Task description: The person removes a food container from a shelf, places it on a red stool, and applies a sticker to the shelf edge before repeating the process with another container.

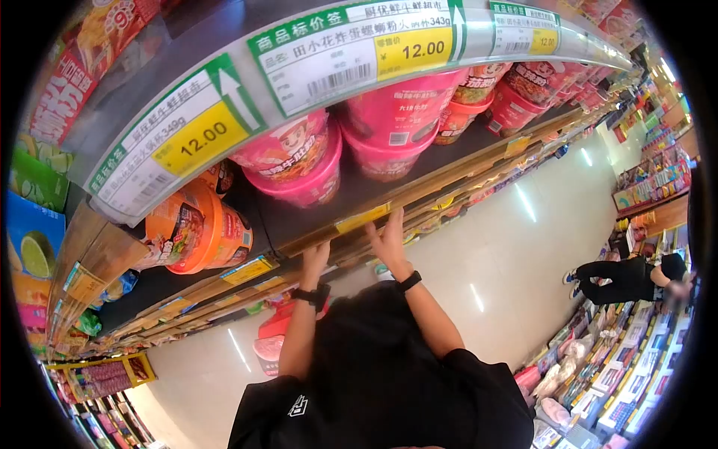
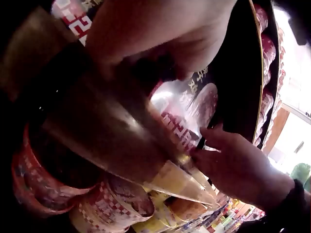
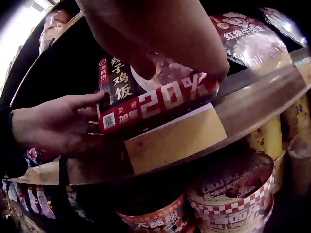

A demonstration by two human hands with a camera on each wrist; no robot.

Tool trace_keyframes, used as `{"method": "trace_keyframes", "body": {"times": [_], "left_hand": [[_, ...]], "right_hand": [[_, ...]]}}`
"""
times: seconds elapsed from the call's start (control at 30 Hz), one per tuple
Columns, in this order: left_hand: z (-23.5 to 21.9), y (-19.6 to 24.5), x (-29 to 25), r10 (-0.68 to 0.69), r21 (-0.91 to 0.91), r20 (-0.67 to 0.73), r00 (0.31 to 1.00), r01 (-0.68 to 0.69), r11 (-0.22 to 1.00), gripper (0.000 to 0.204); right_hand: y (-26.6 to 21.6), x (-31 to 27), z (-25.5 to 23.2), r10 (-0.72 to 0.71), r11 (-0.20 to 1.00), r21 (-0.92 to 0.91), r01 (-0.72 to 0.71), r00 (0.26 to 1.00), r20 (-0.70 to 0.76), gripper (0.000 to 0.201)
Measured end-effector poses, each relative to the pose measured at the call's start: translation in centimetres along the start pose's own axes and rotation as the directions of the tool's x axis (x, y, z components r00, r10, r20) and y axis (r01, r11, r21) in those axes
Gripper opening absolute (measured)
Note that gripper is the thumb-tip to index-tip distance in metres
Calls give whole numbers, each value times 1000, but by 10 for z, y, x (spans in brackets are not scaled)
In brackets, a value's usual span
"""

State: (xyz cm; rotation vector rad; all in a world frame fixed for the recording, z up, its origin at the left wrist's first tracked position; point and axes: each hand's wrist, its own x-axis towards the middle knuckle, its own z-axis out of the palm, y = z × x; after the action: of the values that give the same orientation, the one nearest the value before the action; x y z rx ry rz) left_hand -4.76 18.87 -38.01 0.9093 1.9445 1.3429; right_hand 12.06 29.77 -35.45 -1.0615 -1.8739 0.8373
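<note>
In the right wrist view a red and black box of instant rice (image 3: 160, 99) with Chinese lettering and "20%" on its side lies at the front of a shelf. My left hand (image 3: 51, 124) grips its left end, thumb at the top edge and fingers along the end. Across the other end, my right hand (image 3: 165, 36) holds the box; its fingertips are partly hidden. Seen from the left wrist, the right hand (image 2: 243, 167) is at the box's corner. Both hands reach under an upper shelf edge in the head view, where the box is hidden.
A yellow price label (image 3: 177, 138) covers the shelf's front edge below the box. Instant noodle tubs (image 3: 231, 191) stand one level down, and a film-wrapped bowl (image 3: 250, 39) sits at the right. Pink tubs (image 1: 389, 120) fill the shelf above. A person (image 1: 628, 278) stands across the aisle.
</note>
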Motion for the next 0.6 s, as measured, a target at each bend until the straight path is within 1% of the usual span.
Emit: {"method": "trace_keyframes", "body": {"times": [0.07,0.13,0.17,0.23,0.27,0.33,0.37,0.43,0.47,0.5,0.57,0.6], "left_hand": [[-1,-3,0,16,16,4,1000,-16,1000,30],[-2,-8,0,36,29,15,999,-37,999,30],[-4,-10,1,46,69,39,998,-48,996,30],[-6,-15,2,54,145,86,995,-66,987,30],[-8,-5,-3,60,151,70,996,-70,986,29],[-15,18,-13,75,165,42,996,-80,983,27],[-17,23,-16,71,82,13,997,-72,994,27],[-21,26,-30,47,-84,-55,997,-51,995,26],[-24,21,-36,-57,-126,-60,997,49,991,26],[-26,16,-43,-161,-170,-65,985,148,974,26],[-21,37,-60,38,-145,-185,982,-66,987,31],[-22,30,-68,-22,-236,-191,981,-24,971,38]], "right_hand": [[1,4,-4,23,998,58,-25,999,39,67],[2,10,-9,-22,1000,6,22,999,35,64],[2,13,-11,-47,999,-19,48,998,35,63],[1,16,-18,-52,998,40,49,996,73,58],[1,18,-21,-55,996,69,48,994,91,56],[1,19,-27,-10,986,168,-10,993,115,53],[-1,18,-28,12,976,216,-41,991,132,51],[-7,12,-26,-31,933,361,-8,994,102,46],[-12,9,-23,-48,901,434,5,995,87,43],[-18,4,-20,15,852,517,-86,990,140,42],[-34,-5,-19,126,717,639,-277,954,273,39],[-41,-7,-21,124,702,642,-308,941,315,35]]}}
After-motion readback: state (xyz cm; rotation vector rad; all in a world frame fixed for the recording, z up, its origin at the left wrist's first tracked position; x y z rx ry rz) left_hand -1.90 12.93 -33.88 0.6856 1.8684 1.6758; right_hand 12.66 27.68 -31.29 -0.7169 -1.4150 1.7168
